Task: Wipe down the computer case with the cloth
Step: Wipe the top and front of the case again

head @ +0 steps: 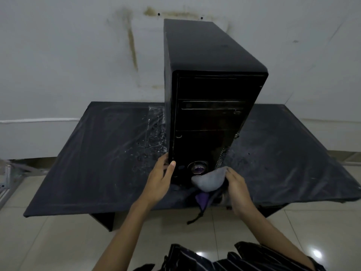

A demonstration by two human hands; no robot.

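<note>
A black computer case point(207, 98) stands upright on a low black table point(93, 157), its front panel facing me. My left hand point(160, 178) grips the lower left front edge of the case, thumb on the front panel and fingers round the side. My right hand point(237, 188) holds a grey and purple cloth point(210, 181) bunched against the bottom right of the front panel, just under the round power button point(198, 168). A dark end of the cloth hangs down over the table's front edge.
Wet smears and droplets point(150, 133) cover the table left of the case. A stained white wall point(78, 55) rises right behind the table. Pale floor tiles point(48, 241) lie below, and a metal frame point(7, 178) stands at far left.
</note>
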